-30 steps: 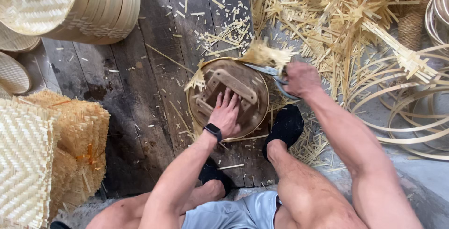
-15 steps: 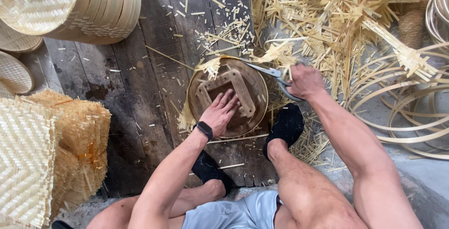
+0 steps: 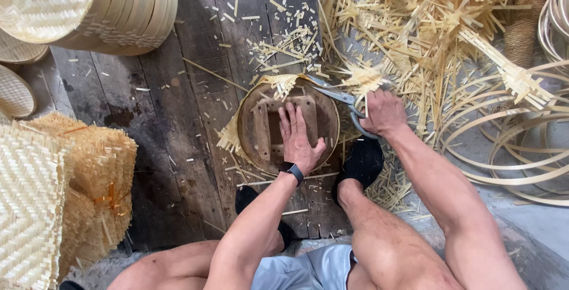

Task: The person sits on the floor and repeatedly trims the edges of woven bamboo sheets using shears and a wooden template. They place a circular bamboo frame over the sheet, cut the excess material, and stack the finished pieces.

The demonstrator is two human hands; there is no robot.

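Far left: square woven bamboo mats [image 3: 29, 207] lie stacked, their frayed edges sticking out, beside a small round woven lid [image 3: 15, 91].
Upper left: a tall stack of round bamboo steamer frames [image 3: 112, 5] lies on its side on the dark plank floor [image 3: 172, 148].
Centre: a round wooden form [image 3: 264, 130] with a raised block on top lies on the planks, pressing down a woven bamboo sheet [image 3: 232, 138] whose pale fringes show at its left and top edges.
Left hand: the left hand [image 3: 297, 139], a dark band at the wrist, lies flat and open on the block, fingers spread, pinning the form.
Scissors: large metal scissors [image 3: 338, 97] sit at the upper right rim of the form, blades pointing left along its edge.
Right hand: the right hand [image 3: 384, 112] is closed around the scissor handles.
Step in hand: it looks like trimming the woven sheet to a circle around the form; the untrimmed fringe at left and top suggests a good part remains.
Next move: likely a turn of form and sheet together to bring uncut fringe to the blades, the palm keeping both from slipping.
Feet: black shoes [image 3: 361, 162] rest just below the form.
Open room: bare planks lie left of the form; offcuts [image 3: 284, 35] scatter above it.
Right: a deep heap of bamboo strips [image 3: 427, 23] and loose bamboo hoops [image 3: 510, 148] crowd the scissor side.
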